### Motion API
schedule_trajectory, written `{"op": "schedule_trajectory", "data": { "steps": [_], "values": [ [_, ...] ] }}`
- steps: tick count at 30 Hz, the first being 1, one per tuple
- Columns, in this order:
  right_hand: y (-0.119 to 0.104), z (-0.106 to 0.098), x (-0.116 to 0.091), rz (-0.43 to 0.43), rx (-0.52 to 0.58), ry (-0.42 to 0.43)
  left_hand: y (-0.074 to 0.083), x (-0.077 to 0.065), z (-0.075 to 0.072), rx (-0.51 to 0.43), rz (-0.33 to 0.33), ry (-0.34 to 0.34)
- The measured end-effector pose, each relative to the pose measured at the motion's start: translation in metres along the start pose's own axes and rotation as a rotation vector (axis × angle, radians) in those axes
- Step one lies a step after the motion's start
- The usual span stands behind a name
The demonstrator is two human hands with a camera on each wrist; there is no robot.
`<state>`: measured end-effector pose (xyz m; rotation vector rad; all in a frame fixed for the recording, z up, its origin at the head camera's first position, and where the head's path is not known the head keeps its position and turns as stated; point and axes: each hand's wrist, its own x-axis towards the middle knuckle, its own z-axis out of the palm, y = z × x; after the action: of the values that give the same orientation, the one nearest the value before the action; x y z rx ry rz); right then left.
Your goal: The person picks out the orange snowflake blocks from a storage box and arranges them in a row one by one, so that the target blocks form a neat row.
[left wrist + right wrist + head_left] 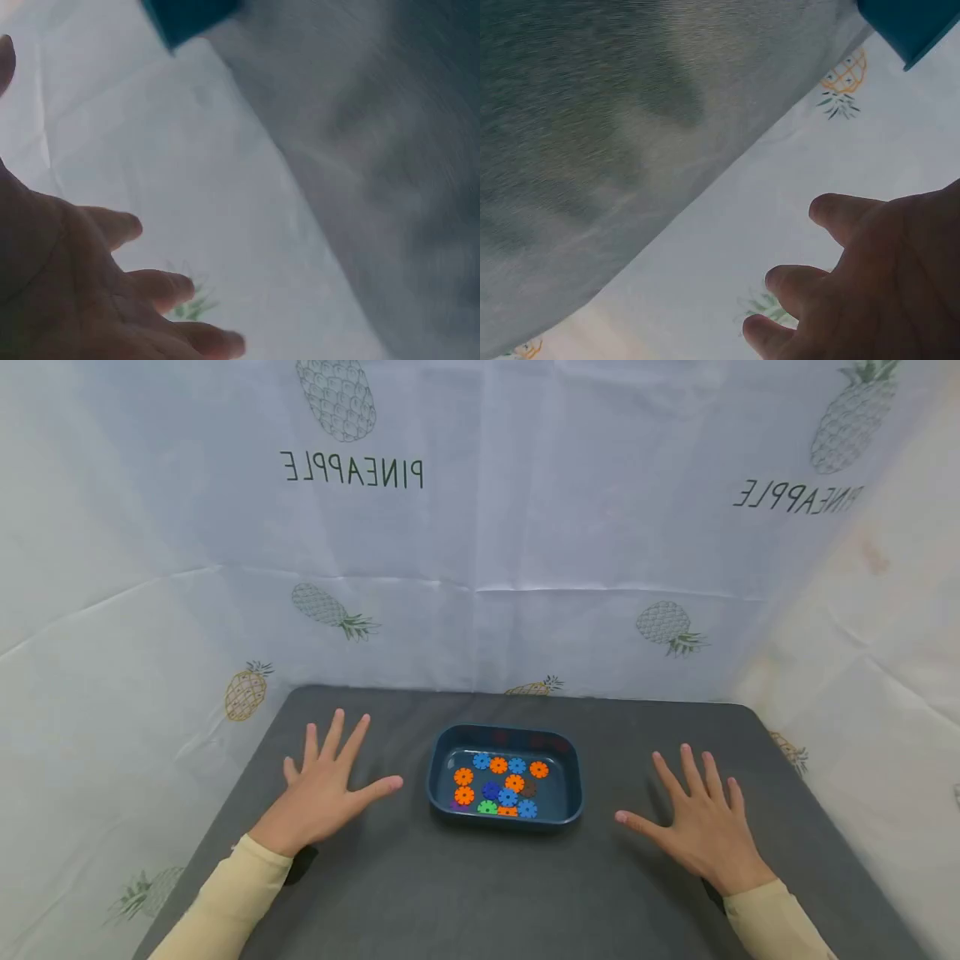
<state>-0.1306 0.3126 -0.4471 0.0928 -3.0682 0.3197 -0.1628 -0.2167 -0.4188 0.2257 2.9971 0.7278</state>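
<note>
A dark blue tray (506, 820) sits near the middle of the table, with several small notched plastic discs lying in it. Among them are an orange disc (538, 769), a light blue disc (527, 809), a green disc (487, 807) and a brown disc (528, 788). To the left of the tray, my left hand (318, 797) has its fingers spread and holds nothing. On the other side, my right hand (705, 831) is likewise spread, apart from the tray. Both wrist views show a palm and a corner of the tray (191, 19) (911, 30).
The dark grey table (450, 893) has rounded far corners. Behind it and at both sides hangs a white cloth (525, 543) printed with pineapples and mirrored lettering.
</note>
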Motion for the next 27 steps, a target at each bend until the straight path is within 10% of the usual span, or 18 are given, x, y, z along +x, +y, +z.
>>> {"op": "schedule_trajectory", "data": {
  "steps": [16, 27],
  "values": [
    [-0.064, -0.03, 0.076, -0.294, 0.029, -0.094, 0.02, 0.061, 0.045, -0.714, -0.166, -0.128],
    [-0.102, -0.036, 0.116, -0.458, 0.011, -0.243, 0.03, 0.075, 0.069, -0.789, -0.184, -0.183]
  ]
}}
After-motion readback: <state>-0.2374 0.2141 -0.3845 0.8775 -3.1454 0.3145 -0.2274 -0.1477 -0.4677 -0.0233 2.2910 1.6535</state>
